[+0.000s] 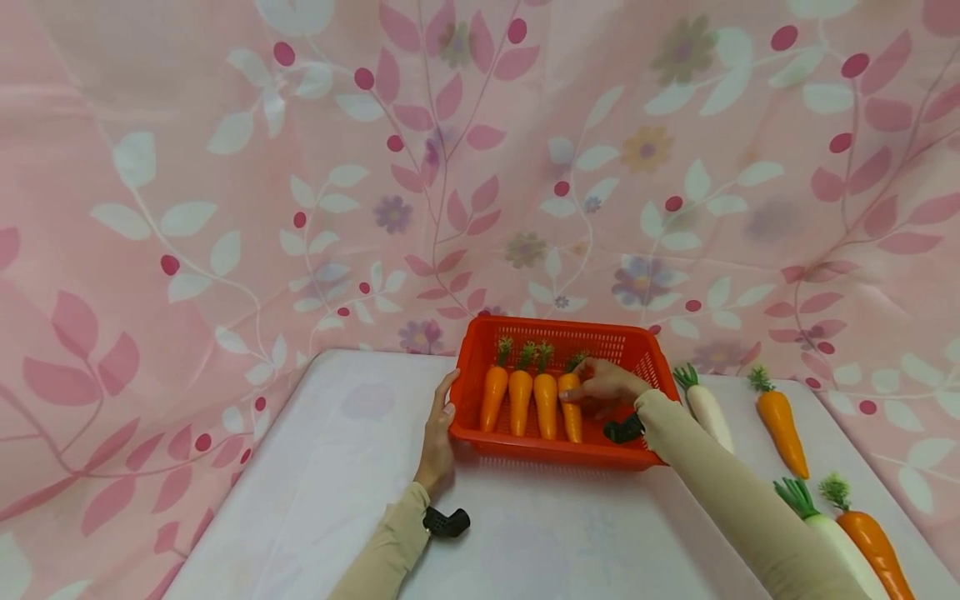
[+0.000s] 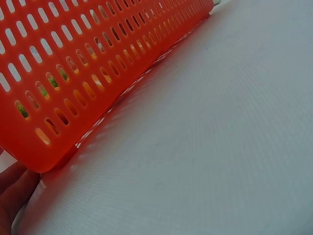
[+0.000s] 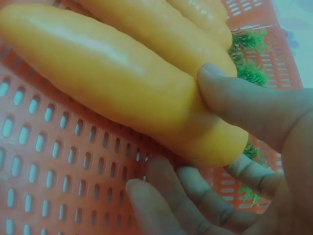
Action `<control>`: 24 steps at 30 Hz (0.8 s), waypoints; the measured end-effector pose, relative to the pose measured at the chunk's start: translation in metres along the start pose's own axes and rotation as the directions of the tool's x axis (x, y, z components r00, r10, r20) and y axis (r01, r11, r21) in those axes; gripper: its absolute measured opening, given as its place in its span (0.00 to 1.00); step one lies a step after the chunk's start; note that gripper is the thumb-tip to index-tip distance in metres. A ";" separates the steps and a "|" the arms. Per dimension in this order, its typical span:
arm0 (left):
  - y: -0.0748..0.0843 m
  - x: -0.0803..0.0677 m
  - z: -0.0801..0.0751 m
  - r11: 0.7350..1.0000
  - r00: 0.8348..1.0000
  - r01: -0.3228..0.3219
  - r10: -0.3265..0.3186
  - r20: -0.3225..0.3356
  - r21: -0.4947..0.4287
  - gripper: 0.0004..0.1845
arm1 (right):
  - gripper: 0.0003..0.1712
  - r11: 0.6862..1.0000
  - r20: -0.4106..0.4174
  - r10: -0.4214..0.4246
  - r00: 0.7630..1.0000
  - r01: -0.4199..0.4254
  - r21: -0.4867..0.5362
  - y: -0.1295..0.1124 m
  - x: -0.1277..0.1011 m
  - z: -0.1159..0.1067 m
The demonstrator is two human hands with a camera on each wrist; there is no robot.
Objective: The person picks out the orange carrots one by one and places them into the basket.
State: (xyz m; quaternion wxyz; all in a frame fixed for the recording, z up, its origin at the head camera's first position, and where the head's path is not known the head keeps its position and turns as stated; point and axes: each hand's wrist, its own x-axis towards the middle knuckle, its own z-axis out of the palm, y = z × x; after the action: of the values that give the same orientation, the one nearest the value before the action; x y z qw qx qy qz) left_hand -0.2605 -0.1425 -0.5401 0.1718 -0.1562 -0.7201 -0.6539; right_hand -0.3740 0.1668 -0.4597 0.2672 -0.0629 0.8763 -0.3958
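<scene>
A red perforated plastic basket (image 1: 562, 454) stands on the table, with several orange carrots lying side by side in it, green tops toward the back. Inside it, my right hand (image 1: 606, 385) pinches the rightmost carrot (image 1: 572, 417) near its leafy end. The right wrist view shows the thumb (image 3: 234, 100) on top of this carrot (image 3: 112, 73) and curled fingers beside and beneath it. My left hand (image 1: 437, 437) rests against the basket's left side, its fingers extended along the outside. In the left wrist view its fingers (image 2: 19, 191) touch the basket's lower corner.
On the table right of the basket lie a white radish (image 1: 708, 412) and a carrot (image 1: 782, 429). Nearer the front right are another radish (image 1: 843, 542) and carrot (image 1: 873, 546), beside my right sleeve. A pink floral cloth (image 1: 480, 167) hangs behind the white table (image 1: 322, 475).
</scene>
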 end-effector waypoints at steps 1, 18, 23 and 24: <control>0.000 0.000 0.000 1.000 1.000 -0.003 0.003 0.000 -0.001 0.29 | 0.40 1.000 -0.004 -0.003 1.000 0.003 -0.006 0.000 0.000 0.000; 0.010 0.000 -0.001 1.000 1.000 0.008 -0.008 0.008 -0.013 0.29 | 0.41 0.993 -0.050 -0.047 0.998 0.041 -0.109 -0.002 0.000 0.000; 0.014 -0.001 0.000 0.999 0.999 0.038 -0.038 0.009 -0.036 0.29 | 0.47 0.972 -0.086 -0.061 0.994 0.039 -0.233 -0.005 -0.005 -0.001; 0.012 -0.001 0.000 0.999 0.999 0.043 -0.042 0.005 -0.031 0.29 | 0.48 0.964 -0.087 -0.071 0.994 0.046 -0.263 -0.006 -0.007 -0.003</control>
State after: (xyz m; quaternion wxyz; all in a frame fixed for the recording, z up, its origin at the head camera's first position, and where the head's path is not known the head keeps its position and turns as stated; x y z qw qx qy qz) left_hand -0.2541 -0.1410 -0.5301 0.1537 -0.1451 -0.7134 -0.6681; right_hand -0.3704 0.1664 -0.4510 0.2027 -0.1043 0.9302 -0.2875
